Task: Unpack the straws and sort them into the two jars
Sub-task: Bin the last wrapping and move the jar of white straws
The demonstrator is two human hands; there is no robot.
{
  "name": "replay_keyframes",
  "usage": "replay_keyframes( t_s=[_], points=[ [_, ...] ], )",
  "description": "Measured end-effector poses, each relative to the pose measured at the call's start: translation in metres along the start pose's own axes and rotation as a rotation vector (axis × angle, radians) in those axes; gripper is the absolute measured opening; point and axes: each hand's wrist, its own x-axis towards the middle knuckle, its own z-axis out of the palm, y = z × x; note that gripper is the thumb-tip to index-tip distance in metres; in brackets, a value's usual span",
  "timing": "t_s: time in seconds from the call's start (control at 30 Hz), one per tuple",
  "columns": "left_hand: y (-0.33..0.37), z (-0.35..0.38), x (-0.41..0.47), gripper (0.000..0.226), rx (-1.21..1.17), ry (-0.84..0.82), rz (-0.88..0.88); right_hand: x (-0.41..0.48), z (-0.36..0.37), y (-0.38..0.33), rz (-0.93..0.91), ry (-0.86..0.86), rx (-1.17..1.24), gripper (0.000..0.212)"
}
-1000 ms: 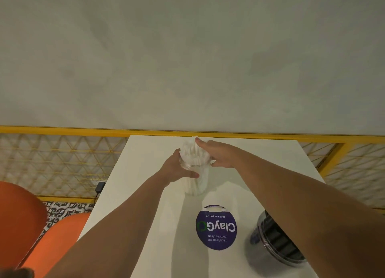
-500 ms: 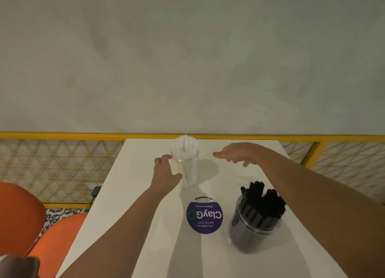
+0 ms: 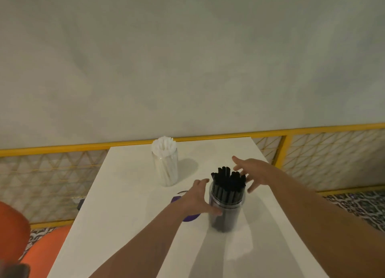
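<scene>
A clear jar [image 3: 226, 213] packed with black straws [image 3: 228, 178] stands upright in the middle of the white table [image 3: 125, 194]. My left hand [image 3: 198, 198] is at the jar's left side, thumb touching its wall, fingers spread. My right hand [image 3: 253, 171] hovers open just behind and right of the black straw tips, fingers apart. A second clear jar [image 3: 165, 169] full of white straws [image 3: 163, 145] stands alone near the table's far edge, with no hand on it.
A round purple sticker [image 3: 188, 217] lies on the table, mostly under my left wrist. A yellow railing with mesh [image 3: 52, 173] runs behind the table. Orange chairs [image 3: 12, 234] sit at the lower left.
Both hands have let go of the white-straw jar and moved to the black-straw jar. The view has shifted, so the jars appear further right.
</scene>
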Motion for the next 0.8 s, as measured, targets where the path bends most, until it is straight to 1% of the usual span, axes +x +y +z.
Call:
replay_keyframes(
  t_s=[0.07,0.13,0.27,0.4,0.5,0.67,0.8],
  points=[
    [0.007,0.01,-0.001,0.099,-0.033,0.023,0.009,-0.003,0.001,0.017,0.05,-0.017,0.051,0.053],
    [0.011,0.016,-0.003,0.091,-0.119,0.062,0.015,-0.004,0.003,0.03,0.085,-0.064,0.12,0.046],
    [0.015,0.024,0.0,0.081,-0.222,0.116,0.01,-0.003,0.003,0.04,0.102,-0.14,0.26,0.041],
    [0.015,0.022,0.007,0.081,-0.236,0.145,0.004,0.001,0.003,0.033,0.072,-0.105,0.304,0.046],
    [0.016,0.014,0.015,0.08,-0.256,0.175,0.005,0.008,0.002,0.02,0.053,-0.069,0.257,0.045],
    [0.018,-0.005,0.038,0.078,-0.285,0.257,0.001,0.035,-0.002,0.001,0.004,-0.013,0.214,0.068],
    [0.021,-0.021,0.065,0.08,-0.291,0.308,-0.005,0.06,-0.005,-0.014,-0.054,0.034,0.263,0.067]
  ],
)
